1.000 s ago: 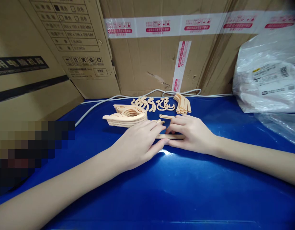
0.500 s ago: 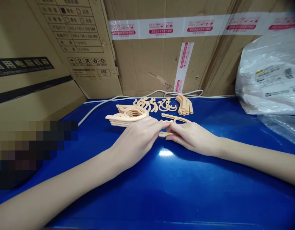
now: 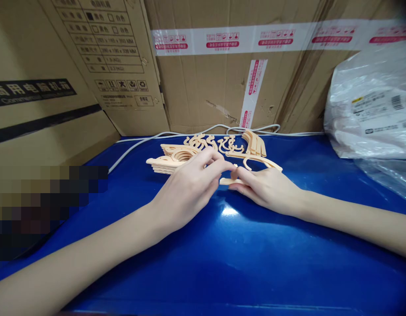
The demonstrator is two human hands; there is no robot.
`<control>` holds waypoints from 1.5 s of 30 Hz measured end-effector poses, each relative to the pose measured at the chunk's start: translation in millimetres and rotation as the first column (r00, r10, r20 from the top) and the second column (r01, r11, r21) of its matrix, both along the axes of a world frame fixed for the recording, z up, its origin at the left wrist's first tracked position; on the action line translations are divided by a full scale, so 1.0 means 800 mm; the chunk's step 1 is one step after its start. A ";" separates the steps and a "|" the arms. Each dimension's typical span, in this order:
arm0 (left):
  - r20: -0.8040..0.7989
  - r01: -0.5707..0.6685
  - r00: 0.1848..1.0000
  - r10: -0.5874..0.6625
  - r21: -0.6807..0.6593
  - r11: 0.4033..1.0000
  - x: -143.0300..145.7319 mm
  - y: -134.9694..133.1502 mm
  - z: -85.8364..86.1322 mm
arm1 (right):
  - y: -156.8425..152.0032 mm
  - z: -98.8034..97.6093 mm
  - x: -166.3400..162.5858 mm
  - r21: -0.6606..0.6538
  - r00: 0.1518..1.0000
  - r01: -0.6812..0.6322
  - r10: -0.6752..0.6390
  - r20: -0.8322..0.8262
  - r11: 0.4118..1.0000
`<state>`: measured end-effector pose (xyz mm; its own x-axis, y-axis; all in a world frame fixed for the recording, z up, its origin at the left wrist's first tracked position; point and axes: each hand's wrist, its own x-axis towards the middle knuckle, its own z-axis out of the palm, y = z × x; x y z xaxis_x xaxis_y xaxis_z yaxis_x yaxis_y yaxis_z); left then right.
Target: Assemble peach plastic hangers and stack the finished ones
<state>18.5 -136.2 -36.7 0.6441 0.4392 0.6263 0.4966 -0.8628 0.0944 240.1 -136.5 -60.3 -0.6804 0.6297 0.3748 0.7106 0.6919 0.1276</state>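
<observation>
My left hand (image 3: 190, 188) and my right hand (image 3: 267, 188) meet over the blue table (image 3: 222, 254), both pinched on peach plastic hanger pieces. A curved hanger arm (image 3: 264, 161) rises from my right hand's fingers toward the back right. A short flat piece (image 3: 226, 181) shows between the two hands. Behind my left hand lies a stack of folded hanger bodies (image 3: 172, 158). Several loose hooks (image 3: 211, 142) and a bundle of curved arms (image 3: 255, 145) lie further back.
Cardboard boxes (image 3: 203, 74) wall the back and left. A white cable (image 3: 137, 145) runs along the table's far edge. A clear plastic bag with labels (image 3: 371, 114) sits at the right. A blurred patch covers the left edge.
Both hands have lifted the pieces off the table and gone from flat to pinching. The curved arm has swung up and out to the right of my right hand.
</observation>
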 end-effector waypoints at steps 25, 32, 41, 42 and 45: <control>-0.077 -0.124 0.991 0.113 -0.159 0.980 0.001 -0.004 0.006 | -0.002 0.003 -0.001 0.055 0.981 -0.176 0.180 -0.075 0.983; -0.225 -0.186 0.961 0.160 -0.104 0.977 0.004 -0.005 0.006 | 0.000 -0.001 0.001 -0.019 0.993 -0.116 0.116 -0.009 0.993; -0.251 -0.276 0.944 0.215 -0.241 0.931 0.005 -0.005 0.008 | 0.000 0.001 0.001 -0.083 0.996 -0.090 0.092 0.019 0.992; -0.246 -0.294 0.941 0.232 -0.258 0.920 0.005 -0.006 0.008 | 0.000 0.001 0.001 -0.087 0.996 -0.087 0.089 0.018 0.992; -0.249 -0.325 0.934 0.256 -0.301 0.896 0.004 -0.007 0.010 | 0.000 0.000 0.001 -0.085 0.996 -0.084 0.085 0.004 0.993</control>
<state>21.8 -141.5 -29.0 0.5503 0.7851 0.2842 0.7584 -0.6123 0.2232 241.2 -136.7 -60.1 -0.7352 0.5992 0.3168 0.6485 0.7579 0.0714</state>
